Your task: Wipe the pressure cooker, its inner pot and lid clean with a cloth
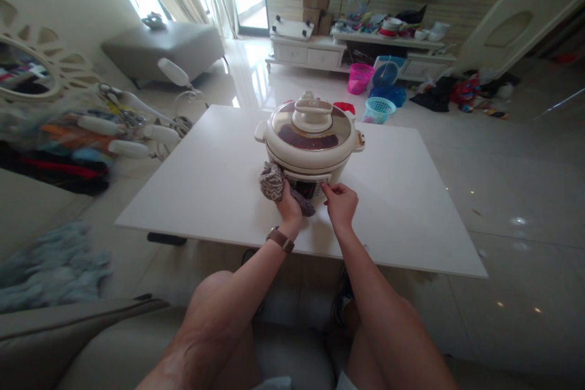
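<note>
Left hand (289, 206) has its grip closed tight on a grey cloth (274, 183), pressing it against the lower front of the cream cooker (311, 140) sitting mid-worktop (214, 189). Right hand (340, 202) holds nothing, its fingers curled and fingertips touching the cooker's front panel (315, 184).

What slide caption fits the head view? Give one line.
Left hand presses a grey cloth against a cream cooker on a white table; right hand touches its front.
</note>
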`<action>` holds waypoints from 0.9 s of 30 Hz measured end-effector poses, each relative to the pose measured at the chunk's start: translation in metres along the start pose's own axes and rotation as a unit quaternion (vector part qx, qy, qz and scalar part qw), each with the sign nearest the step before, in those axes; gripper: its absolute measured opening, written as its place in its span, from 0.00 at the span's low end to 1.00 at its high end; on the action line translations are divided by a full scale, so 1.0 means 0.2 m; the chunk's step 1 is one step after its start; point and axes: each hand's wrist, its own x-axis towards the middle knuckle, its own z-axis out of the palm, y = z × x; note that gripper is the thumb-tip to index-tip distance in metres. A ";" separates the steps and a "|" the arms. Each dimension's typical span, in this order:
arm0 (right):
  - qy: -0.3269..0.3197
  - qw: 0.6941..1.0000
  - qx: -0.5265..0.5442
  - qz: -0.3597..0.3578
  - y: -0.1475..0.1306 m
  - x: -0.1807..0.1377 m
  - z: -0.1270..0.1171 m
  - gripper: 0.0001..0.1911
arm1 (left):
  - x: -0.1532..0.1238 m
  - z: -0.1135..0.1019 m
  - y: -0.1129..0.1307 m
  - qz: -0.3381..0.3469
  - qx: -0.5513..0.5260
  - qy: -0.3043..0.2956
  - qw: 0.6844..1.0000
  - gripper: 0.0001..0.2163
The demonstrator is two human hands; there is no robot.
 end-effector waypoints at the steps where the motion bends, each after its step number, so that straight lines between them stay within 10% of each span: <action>1: 0.001 1.000 -0.001 0.000 0.00 0.00 0.00 0.24 | 0.00 0.00 0.00 -0.003 0.001 0.001 1.000 0.17; 27: -0.085 0.993 0.080 0.009 0.06 0.06 -0.05 0.23 | 0.04 0.05 0.10 0.046 -0.049 -0.055 0.996 0.16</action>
